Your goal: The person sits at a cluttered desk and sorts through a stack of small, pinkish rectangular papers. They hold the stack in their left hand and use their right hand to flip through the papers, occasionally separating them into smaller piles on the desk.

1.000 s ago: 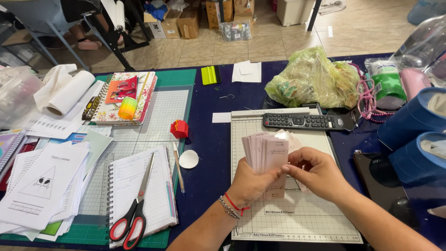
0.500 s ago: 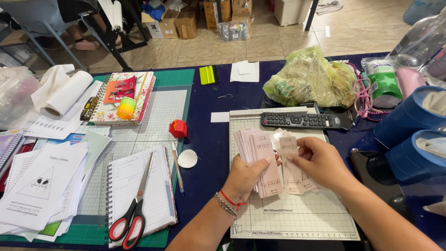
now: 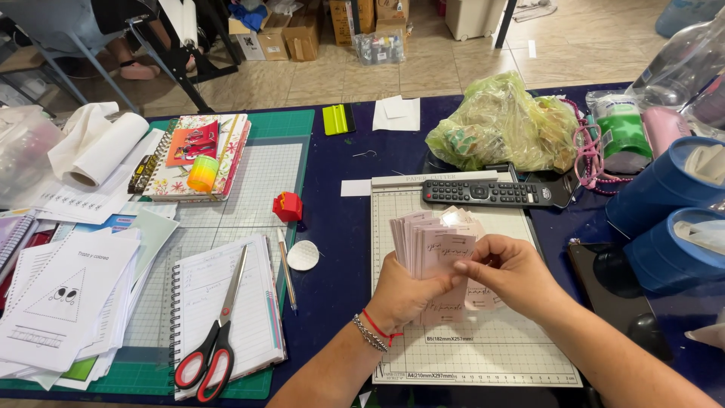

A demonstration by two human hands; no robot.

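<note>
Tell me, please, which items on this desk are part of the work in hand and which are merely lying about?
In hand:
- stack of pink cards, held by the left hand
- right hand pinching the front card
- paper cutter board beneath

Lying about:
- remote control
- red-handled scissors on a spiral notebook
- green plastic bag
- blue tape rolls

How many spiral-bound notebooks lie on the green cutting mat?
2: a floral-covered notebook at the cutting mat's far end, and an open lined notebook under the scissors near its front. Paper stacks may hide others.
</note>
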